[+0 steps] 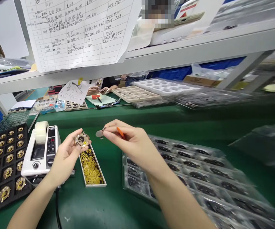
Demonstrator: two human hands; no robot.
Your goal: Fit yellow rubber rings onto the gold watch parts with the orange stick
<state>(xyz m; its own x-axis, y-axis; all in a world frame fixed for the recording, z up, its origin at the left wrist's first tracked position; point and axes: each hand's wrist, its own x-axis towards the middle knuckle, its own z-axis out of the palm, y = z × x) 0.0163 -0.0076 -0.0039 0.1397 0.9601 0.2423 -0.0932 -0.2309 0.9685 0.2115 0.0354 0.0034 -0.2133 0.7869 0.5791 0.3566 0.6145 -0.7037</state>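
A: Where is round gold-and-clear part (pixel 81 139)?
B: In left hand (pixel 64 156) grip, fingertips closed on it, above desk (pixel 109 203). Right hand (pixel 130 141) pinches orange-handled tool (pixel 120 132) w/ small grey disc (pixel 99 133) just beside the part.

To your left stands a white tape dispenser (pixel 41 152) beside a black tray of gold round parts (pixel 4 165). Before you lies a narrow box of yellow rings (pixel 91 167); clear plastic trays (pixel 199 178) spread right.
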